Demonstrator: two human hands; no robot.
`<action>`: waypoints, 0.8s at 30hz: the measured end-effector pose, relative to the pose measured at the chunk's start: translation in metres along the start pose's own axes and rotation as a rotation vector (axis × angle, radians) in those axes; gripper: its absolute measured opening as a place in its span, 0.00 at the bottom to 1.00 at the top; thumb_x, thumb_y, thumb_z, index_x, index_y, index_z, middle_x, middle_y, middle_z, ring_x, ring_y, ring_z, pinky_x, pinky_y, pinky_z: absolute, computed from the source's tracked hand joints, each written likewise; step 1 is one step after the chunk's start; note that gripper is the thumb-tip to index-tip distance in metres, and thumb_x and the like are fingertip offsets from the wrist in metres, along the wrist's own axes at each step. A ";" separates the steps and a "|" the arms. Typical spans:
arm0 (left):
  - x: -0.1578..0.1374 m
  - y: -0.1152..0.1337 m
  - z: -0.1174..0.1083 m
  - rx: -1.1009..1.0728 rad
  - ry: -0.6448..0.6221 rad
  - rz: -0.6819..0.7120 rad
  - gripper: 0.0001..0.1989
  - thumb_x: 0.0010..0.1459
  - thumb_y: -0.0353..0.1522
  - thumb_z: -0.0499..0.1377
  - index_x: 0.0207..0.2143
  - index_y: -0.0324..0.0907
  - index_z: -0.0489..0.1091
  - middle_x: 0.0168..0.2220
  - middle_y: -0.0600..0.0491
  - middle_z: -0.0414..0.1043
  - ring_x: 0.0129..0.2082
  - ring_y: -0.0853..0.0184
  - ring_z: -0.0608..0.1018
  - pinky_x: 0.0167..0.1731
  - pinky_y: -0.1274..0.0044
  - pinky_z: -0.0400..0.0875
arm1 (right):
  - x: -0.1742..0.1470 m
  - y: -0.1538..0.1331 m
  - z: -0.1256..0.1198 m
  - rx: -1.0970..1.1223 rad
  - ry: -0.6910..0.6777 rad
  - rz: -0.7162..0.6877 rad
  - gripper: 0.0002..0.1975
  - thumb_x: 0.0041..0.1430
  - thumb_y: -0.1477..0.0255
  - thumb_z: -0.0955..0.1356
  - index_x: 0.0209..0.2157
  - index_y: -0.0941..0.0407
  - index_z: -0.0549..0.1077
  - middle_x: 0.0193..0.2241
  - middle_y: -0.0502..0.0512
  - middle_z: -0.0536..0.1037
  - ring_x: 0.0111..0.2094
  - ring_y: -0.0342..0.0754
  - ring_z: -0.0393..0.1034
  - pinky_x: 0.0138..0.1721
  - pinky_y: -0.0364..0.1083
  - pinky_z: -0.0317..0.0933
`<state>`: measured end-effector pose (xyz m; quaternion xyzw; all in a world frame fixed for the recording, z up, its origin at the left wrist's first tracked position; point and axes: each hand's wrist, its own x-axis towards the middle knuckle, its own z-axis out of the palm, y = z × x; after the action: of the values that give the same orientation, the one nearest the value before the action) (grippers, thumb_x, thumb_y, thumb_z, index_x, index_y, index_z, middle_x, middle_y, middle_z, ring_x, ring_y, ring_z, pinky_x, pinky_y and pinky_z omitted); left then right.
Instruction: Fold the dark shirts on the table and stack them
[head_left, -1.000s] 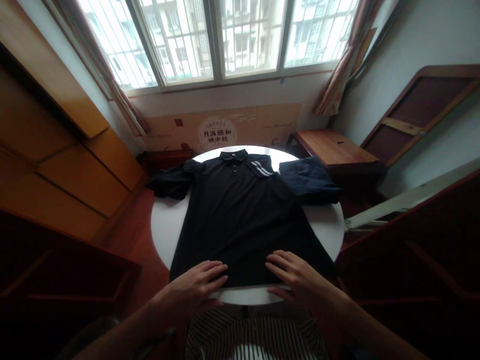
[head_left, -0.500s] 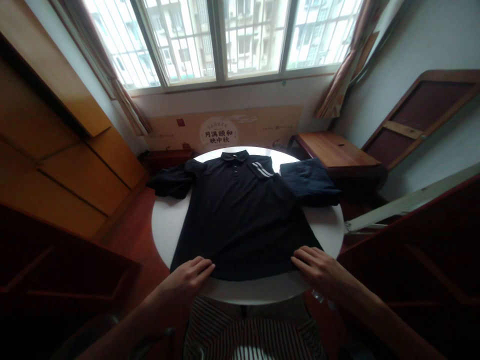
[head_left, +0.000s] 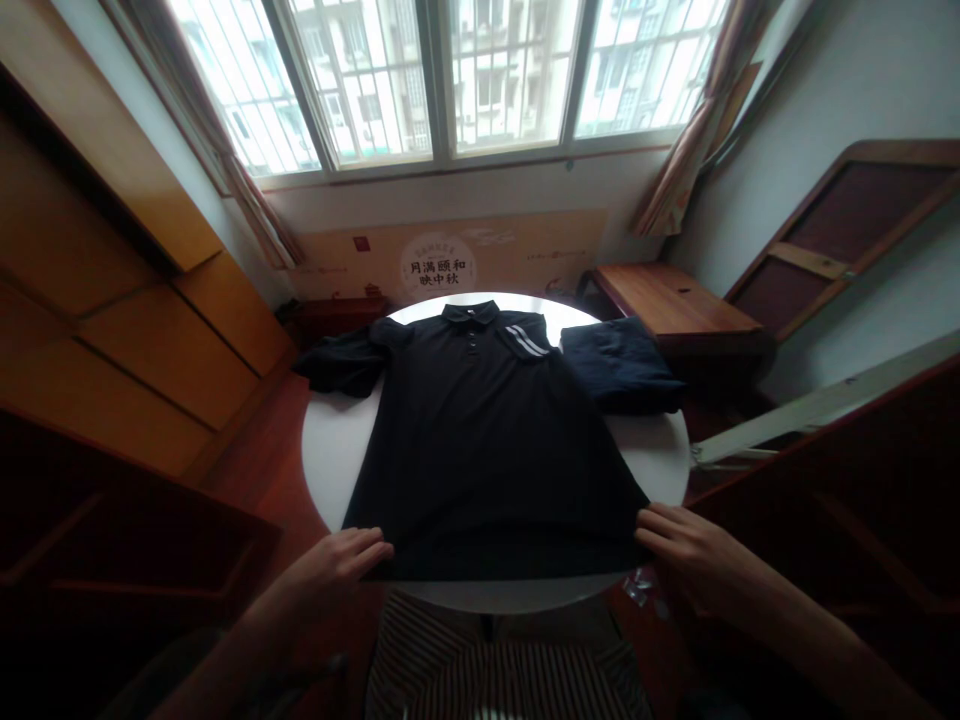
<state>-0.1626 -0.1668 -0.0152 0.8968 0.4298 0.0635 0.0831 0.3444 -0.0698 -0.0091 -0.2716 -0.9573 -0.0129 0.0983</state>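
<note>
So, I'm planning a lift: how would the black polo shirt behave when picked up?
The black polo shirt would likely hang floppy, since faint folds ripple its lower front. It's probably light, lying thin and flat. It may slide easily: the white table looks glossy.

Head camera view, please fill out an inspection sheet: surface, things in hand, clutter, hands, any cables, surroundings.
Surface: round white table, partly covered.
Things in hand: black shirt, spread out front up, collar toward the window.
Clutter: folded dark cloth at the right; bunched dark cloth at the left; small shiny object at lower right, too unclear to identify.
Hands: left hand and right hand each grip the black shirt near a lower corner.
Cables: nothing seen.
Surroundings: window, curtains, wooden cabinet.
</note>
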 end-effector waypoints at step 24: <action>-0.017 0.001 0.001 -0.059 0.069 -0.142 0.20 0.52 0.15 0.48 0.42 0.43 0.67 0.37 0.53 0.70 0.34 0.68 0.73 0.37 0.79 0.72 | 0.059 -0.064 0.028 -0.019 0.017 -0.178 0.05 0.58 0.78 0.65 0.36 0.57 0.71 0.33 0.56 0.74 0.34 0.50 0.66 0.36 0.49 0.59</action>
<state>-0.1722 -0.1809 -0.0167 0.8585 0.4929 0.1011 0.0988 0.2570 -0.0914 -0.0237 -0.1861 -0.9766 -0.0331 0.1021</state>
